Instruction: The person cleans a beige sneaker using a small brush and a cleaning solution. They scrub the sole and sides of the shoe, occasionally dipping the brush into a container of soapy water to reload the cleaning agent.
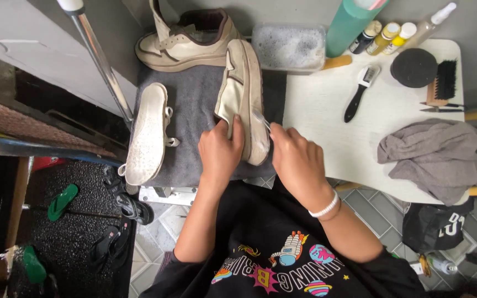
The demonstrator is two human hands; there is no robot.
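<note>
A cream leather shoe (243, 99), tipped on its side on a grey towel (194, 105), is held by the left hand (220, 152); at its 3 o'clock, a thin brush (261, 118) is pinched in the right hand (298, 160). A white table (327, 110) stands above tiled floor.

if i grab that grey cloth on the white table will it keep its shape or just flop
The grey cloth lies crumpled in soft folds, so it will probably flop and drape. It looks thin, so likely light for its size. One corner hangs past the white table edge, so a push might slide it off.
</note>
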